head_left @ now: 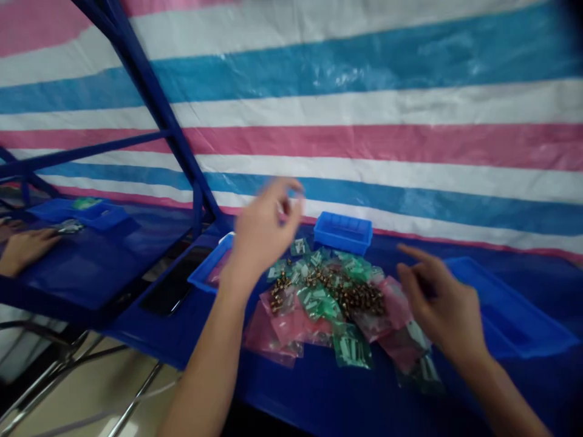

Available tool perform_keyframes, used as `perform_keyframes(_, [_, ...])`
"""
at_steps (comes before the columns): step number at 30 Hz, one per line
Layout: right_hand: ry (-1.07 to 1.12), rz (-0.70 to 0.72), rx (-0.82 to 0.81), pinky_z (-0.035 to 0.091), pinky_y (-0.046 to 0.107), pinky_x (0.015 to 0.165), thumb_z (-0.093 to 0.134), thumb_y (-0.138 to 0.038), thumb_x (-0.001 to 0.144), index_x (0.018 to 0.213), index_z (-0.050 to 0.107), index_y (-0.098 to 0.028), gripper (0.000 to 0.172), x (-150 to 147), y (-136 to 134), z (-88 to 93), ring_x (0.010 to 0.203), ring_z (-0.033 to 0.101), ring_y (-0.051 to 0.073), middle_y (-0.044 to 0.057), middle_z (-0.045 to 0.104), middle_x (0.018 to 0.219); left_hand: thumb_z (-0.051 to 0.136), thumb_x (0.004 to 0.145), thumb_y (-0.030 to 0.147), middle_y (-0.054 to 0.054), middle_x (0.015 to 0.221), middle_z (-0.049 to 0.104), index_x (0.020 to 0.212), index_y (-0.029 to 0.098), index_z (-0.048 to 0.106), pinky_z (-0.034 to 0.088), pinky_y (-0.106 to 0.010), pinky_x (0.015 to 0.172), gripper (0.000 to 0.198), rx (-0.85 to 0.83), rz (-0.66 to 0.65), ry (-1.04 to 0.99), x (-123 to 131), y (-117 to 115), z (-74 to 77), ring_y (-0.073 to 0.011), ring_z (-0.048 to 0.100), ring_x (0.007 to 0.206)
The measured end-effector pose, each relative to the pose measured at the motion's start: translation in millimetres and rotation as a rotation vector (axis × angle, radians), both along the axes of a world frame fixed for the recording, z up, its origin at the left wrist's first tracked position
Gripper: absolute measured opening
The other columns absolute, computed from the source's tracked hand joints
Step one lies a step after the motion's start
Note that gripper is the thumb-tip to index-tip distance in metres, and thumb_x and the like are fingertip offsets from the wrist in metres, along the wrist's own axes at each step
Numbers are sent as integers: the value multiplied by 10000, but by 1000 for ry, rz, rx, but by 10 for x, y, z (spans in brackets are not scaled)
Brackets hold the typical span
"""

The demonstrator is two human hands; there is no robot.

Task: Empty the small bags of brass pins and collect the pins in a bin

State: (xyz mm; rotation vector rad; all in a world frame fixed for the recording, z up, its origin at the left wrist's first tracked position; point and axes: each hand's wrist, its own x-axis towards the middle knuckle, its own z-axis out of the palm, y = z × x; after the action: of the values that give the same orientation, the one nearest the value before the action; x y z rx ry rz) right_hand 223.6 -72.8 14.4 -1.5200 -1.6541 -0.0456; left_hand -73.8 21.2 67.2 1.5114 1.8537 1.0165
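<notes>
Well, the person's left hand (266, 233) is blurred above the middle of the frame, its fingers (286, 197) bunched, and whether they pinch anything small cannot be told. The right hand (439, 309) hangs over the right side of the pile, its fingers (410, 258) spread and released, holding nothing. Below them, on a blue counter (296, 400), brass fittings (357, 298) lie heaped over pink bags (268, 340) and green bags (350, 346); any print on the bags is too small to read. A blue tray (342, 232) sits just past the pile, another tray (505, 309) lies at the right, and a third tray (209, 264) is half hidden behind the left hand. At the left edge, a co-worker's hand (25, 249) is cut off by the frame.
</notes>
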Motion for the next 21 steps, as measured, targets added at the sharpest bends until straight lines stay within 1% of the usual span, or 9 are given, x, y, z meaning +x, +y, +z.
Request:
perform_keyframes(3, [-114, 148, -55, 483, 261, 577, 501, -322, 937, 1160, 642, -218, 284, -20, 10, -59, 590, 639, 152, 36, 710, 815, 657, 802, 207, -104, 900, 726, 849, 112, 698, 490, -264, 868, 114, 112, -307, 265, 338, 412, -204, -215, 646, 968])
perform_keyframes(5, [-130, 199, -68, 519, 270, 666, 477, -305, 949, 1149, 646, -220, 275, -33, 22, -98, 759, 696, 187, 54, 726, 963, 695, 784, 236, -166, 1102, 670, 1003, 116, 683, 444, -347, 933, 250, 169, -445, 525, 391, 559, -413, -293, 581, 1102])
perform_keyframes(6, [-133, 217, -76, 528, 274, 704, 468, -299, 953, 1151, 645, -227, 275, -39, 26, -114, 829, 702, 197, 55, 722, 1020, 689, 790, 261, -178, 1170, 633, 1071, 123, 663, 431, -357, 937, 313, 174, -460, 607, 376, 603, -521, -311, 544, 1147])
perform_keyframes(9, [-152, 238, -112, 534, 295, 782, 444, -293, 964, 1174, 632, -244, 286, -51, 32, -143, 920, 693, 208, 50, 705, 1098, 628, 834, 326, -148, 1070, 647, 1045, 132, 662, 435, -326, 867, 288, 153, -493, 625, 246, 677, -758, -274, 589, 1010])
perform_keyframes(11, [-164, 232, -136, 529, 308, 813, 433, -296, 969, 1184, 627, -240, 294, -44, 37, -150, 931, 688, 209, 52, 704, 1101, 648, 809, 375, -99, 896, 662, 933, 145, 666, 435, -303, 781, 262, 133, -512, 623, 156, 704, -804, -236, 601, 855])
perform_keyframes(14, [-154, 213, -141, 520, 313, 824, 428, -299, 971, 1173, 632, -233, 295, -17, 48, -149, 949, 680, 209, 53, 704, 1095, 676, 773, 380, -30, 760, 628, 797, 168, 618, 404, -270, 698, 221, 194, -461, 521, 80, 677, -758, -179, 558, 725])
perform_keyframes(17, [-98, 202, -141, 512, 305, 779, 443, -315, 962, 1149, 647, -234, 288, -8, 52, -126, 905, 680, 206, 53, 706, 1071, 674, 780, 363, 7, 741, 616, 807, 170, 587, 396, -242, 670, 213, 280, -403, 219, 111, 517, -674, -135, 538, 682])
perform_keyframes(19, [-11, 213, -186, 501, 287, 693, 467, -356, 951, 1131, 653, -234, 286, -31, 46, -96, 784, 672, 188, 48, 714, 968, 695, 770, 388, 7, 736, 631, 877, 162, 594, 415, -231, 636, 269, 227, -445, -72, 205, 353, -619, -126, 553, 654])
perform_keyframes(21, [102, 266, -276, 474, 268, 609, 507, -410, 930, 1149, 633, -235, 307, -83, 33, -61, 670, 631, 163, 27, 696, 850, 696, 774, 417, -11, 740, 657, 958, 150, 618, 438, -235, 578, 333, 64, -574, -313, 346, 172, -566, -128, 568, 603])
